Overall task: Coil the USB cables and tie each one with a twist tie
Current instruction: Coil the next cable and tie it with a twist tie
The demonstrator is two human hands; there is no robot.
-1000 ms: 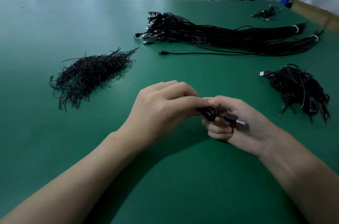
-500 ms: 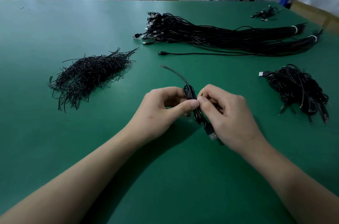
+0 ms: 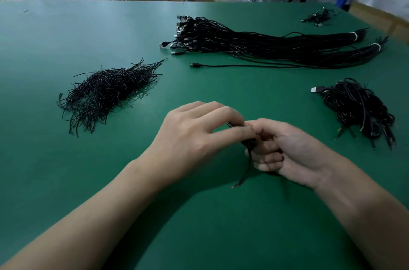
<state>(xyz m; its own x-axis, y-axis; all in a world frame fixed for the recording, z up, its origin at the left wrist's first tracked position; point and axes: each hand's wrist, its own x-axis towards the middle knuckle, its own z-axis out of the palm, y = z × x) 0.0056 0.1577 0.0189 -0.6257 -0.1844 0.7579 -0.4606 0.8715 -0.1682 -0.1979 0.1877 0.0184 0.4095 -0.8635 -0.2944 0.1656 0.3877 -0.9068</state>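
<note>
A coiled black USB cable (image 3: 249, 144) sits between my two hands just above the green table (image 3: 199, 214). My left hand (image 3: 194, 134) pinches its upper part with thumb and forefinger. My right hand (image 3: 285, 150) is turned palm up, fingers curled round the coil. One loose end of the cable (image 3: 242, 178) hangs down toward the table. Most of the coil is hidden by my fingers. I cannot make out a twist tie on it.
A heap of black twist ties (image 3: 106, 92) lies at the left. Long bundles of uncoiled USB cables (image 3: 265, 46) stretch across the back. A pile of coiled cables (image 3: 358, 110) lies at the right. A few more cables (image 3: 318, 17) lie at the far right corner.
My right hand has rolled palm up and the coil turned with it. The thin end that stuck up toward the far side half a second ago now hangs down below my hands.
</note>
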